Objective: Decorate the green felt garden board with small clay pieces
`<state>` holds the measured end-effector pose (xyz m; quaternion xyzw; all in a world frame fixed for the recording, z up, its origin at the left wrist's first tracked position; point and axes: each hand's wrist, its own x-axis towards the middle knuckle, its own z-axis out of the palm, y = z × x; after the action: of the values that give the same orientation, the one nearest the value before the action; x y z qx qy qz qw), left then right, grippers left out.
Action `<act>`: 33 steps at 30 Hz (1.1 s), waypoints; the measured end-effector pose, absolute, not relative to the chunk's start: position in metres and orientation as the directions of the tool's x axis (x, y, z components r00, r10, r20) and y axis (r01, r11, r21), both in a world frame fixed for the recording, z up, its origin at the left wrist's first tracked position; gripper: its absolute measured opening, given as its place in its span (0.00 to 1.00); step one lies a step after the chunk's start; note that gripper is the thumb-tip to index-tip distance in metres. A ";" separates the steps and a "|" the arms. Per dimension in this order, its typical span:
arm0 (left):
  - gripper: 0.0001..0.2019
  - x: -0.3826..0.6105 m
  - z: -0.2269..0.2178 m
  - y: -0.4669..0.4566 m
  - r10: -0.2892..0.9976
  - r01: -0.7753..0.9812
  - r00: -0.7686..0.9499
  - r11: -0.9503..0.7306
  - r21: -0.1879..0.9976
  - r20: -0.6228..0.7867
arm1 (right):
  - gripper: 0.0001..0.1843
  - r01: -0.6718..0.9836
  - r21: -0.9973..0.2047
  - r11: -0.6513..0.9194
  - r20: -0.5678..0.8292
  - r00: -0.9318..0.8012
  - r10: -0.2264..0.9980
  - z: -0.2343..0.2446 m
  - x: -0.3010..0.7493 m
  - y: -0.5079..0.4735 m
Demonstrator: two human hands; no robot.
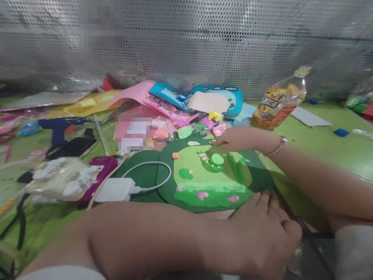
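Note:
My right hand [236, 139] reaches in from the right, a thin bracelet [279, 146] on its wrist. Its fingers lie stretched out on the far edge of a dark green felt board [260, 177], and I see nothing in them. The board carries a light green patch [201, 177] with a green clay snail [215, 161], green stems [236, 168], a small pink flower [175, 155] and a strip of grass with pink blossoms [210, 192]. My left hand is out of sight. My bare leg and foot [262, 229] lie across the near edge of the board.
A white charger [115, 189] with a looped cable [163, 171] lies left of the board, beside a magenta phone [100, 165], a black phone [72, 147] and a blue glue gun [58, 126]. Clay packets [186, 131] pile behind. A plastic bottle [279, 101] lies at right before the perforated wall [204, 46].

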<state>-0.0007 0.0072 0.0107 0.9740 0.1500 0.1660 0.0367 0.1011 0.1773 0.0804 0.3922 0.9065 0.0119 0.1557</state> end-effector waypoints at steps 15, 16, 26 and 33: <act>0.34 -0.001 0.006 0.005 0.306 0.294 0.899 -0.952 0.085 0.313 | 0.23 0.721 -0.190 0.667 -0.205 -0.693 0.691 0.088 0.112 0.196; 0.34 -0.001 0.006 0.005 0.305 0.292 0.899 -0.952 0.088 0.315 | 0.23 0.729 -0.216 0.649 -0.198 -0.684 0.702 0.088 0.112 0.196; 0.32 -0.002 0.009 0.005 0.316 0.301 0.902 -0.949 0.098 0.295 | 0.18 0.735 -0.360 0.575 -0.146 -0.653 0.744 0.081 0.116 0.205; 0.33 -0.002 0.008 0.004 0.315 0.307 0.892 -0.949 0.076 0.323 | 0.23 0.765 -0.105 0.635 -0.271 -0.637 0.722 0.079 0.113 0.198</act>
<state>-0.0023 0.0043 0.0078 0.9727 0.1599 0.1680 0.0117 0.1128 0.1977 0.0788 0.4139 0.8984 -0.1055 0.1020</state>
